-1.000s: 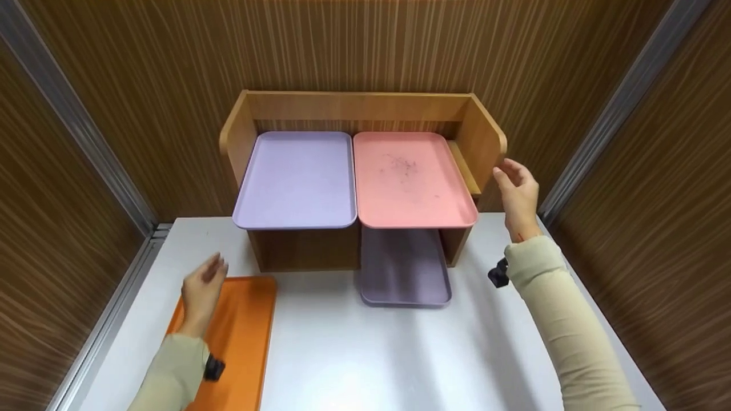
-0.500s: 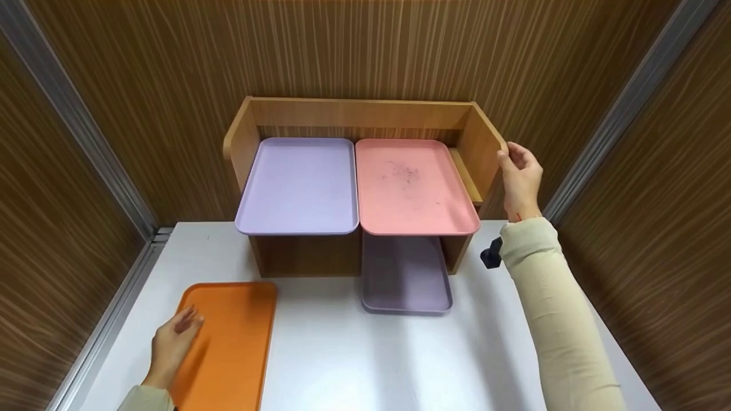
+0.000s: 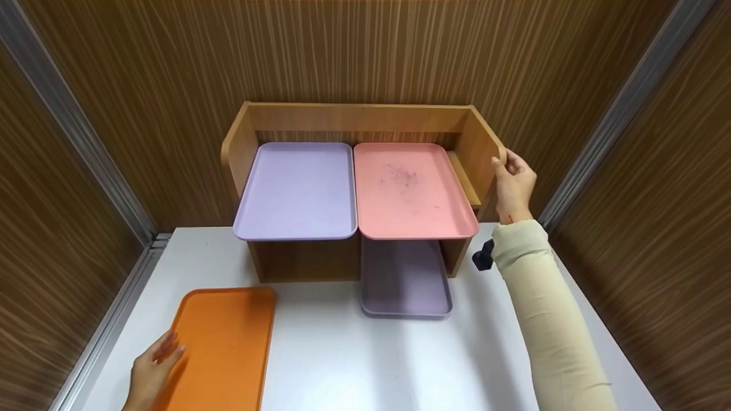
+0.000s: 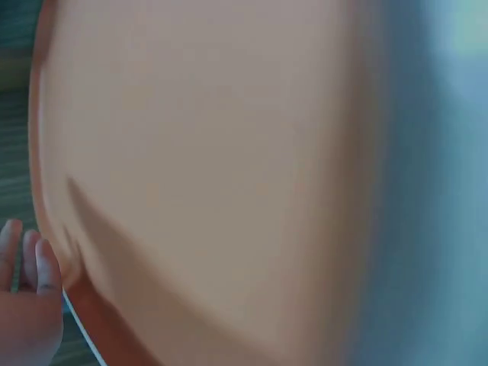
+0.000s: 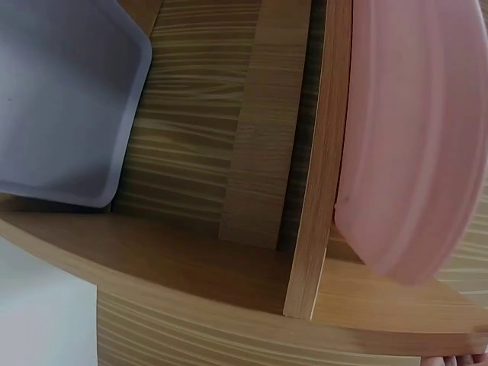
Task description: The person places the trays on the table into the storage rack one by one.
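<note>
My right hand (image 3: 515,185) pinches the front edge of the right side panel (image 3: 482,142) of a wooden shelf unit, thumb on the inner face and fingers round the outside. In the right wrist view only its fingertips (image 5: 457,361) show, at the bottom right corner. Over the left edge of an orange tray (image 3: 228,342) on the white table, my left hand (image 3: 151,371) has thumb and fingers apart. The left wrist view shows this hand (image 4: 30,305) with loosely straight fingers beside the tray's rim.
Side by side on the shelf's upper level lie a light purple tray (image 3: 300,188) and a scuffed pink tray (image 3: 414,200), overhanging its front. A greyish purple tray (image 3: 405,279) sticks out of the lower right compartment. Wood-patterned walls (image 3: 365,51) enclose the table (image 3: 331,354).
My left hand has moved from the orange tray's far corner down along its left edge. My right hand has come onto the side panel and now grips its edge.
</note>
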Available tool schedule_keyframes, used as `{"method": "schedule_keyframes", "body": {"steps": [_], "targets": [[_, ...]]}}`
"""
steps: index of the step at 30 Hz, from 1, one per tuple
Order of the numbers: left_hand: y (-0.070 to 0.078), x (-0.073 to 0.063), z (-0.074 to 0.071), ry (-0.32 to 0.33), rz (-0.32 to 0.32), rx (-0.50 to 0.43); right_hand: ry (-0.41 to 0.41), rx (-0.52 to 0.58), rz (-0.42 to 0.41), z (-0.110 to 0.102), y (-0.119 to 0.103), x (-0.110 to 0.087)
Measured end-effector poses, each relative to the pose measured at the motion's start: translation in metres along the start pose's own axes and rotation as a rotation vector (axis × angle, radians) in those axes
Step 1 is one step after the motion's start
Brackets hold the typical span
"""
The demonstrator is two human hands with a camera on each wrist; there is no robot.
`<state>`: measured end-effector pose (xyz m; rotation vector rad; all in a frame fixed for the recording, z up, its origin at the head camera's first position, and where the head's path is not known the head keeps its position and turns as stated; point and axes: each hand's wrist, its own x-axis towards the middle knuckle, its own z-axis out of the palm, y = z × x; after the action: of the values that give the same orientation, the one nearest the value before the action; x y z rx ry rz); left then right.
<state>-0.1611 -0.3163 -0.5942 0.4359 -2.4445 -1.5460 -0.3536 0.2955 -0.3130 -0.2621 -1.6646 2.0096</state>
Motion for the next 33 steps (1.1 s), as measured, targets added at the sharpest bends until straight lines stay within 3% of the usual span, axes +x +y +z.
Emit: {"method": "schedule_keyframes", "body": {"steps": [2, 7, 10, 14, 18, 22, 29, 33], "targets": [[-0.004, -0.002, -0.002, -0.008, 0.025, -0.046, 0.005, 0.021, 0.008, 0.000, -0.002, -0.002], [-0.014, -0.005, -0.008, 0.044, 0.105, -0.126, -0.003, 0.019, 0.014, 0.002, -0.007, -0.007], [-0.020, -0.006, -0.015, 0.044, 0.090, -0.146, -0.009, 0.007, 0.012, 0.000, -0.007, -0.008], [-0.029, -0.007, -0.022, -0.007, 0.039, -0.140, -0.019, 0.029, 0.018, -0.004, -0.005, -0.006], [-0.037, -0.011, -0.029, -0.051, -0.032, -0.099, -0.042, 0.033, 0.028, -0.004, -0.003, -0.005], [-0.044, -0.011, -0.032, -0.075, -0.060, -0.019, -0.054, 0.029, 0.018, -0.004, 0.001, -0.002], [-0.036, -0.006, -0.022, -0.006, -0.138, 0.087, -0.042, 0.034, -0.010, -0.005, -0.002, -0.006], [-0.032, -0.002, -0.016, 0.021, -0.103, 0.141, -0.043, 0.025, -0.009, -0.004, -0.002, -0.006]]}}
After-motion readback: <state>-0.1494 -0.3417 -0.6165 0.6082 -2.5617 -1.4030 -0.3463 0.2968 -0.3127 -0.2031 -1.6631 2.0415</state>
